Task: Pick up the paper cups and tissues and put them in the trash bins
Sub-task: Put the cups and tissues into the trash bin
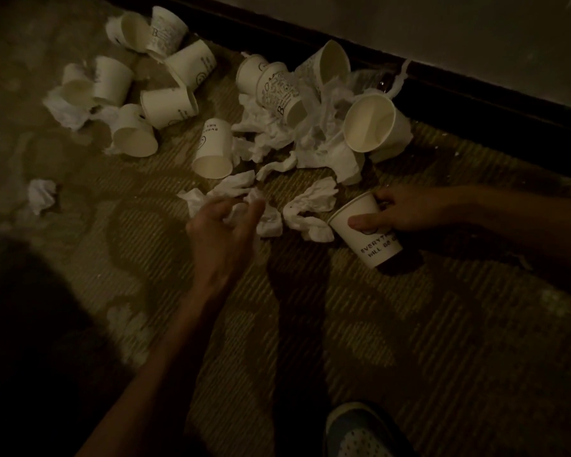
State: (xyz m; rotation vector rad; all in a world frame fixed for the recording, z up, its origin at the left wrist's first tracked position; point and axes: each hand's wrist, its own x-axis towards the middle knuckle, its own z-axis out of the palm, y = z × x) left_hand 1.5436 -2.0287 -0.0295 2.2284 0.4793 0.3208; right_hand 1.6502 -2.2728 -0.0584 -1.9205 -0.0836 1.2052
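Observation:
Several white paper cups [213, 150] lie tipped over on a dim patterned carpet, mixed with crumpled white tissues [310, 199]. My right hand [406, 209] grips one printed cup [373, 242] near its rim, thumb across its side, the cup tilted on the floor. My left hand [223, 225] reaches over a crumpled tissue [241, 209], its curled fingers pinching it. A larger heap of cups and tissues [314, 127] sits beyond both hands, close to the wall. One tissue ball [42, 194] lies apart at the left.
A dark baseboard [442, 87] and pale wall run diagonally across the top right. A shoe [363, 430] shows at the bottom edge. A dark shadowed area fills the lower left. No trash bin is in view.

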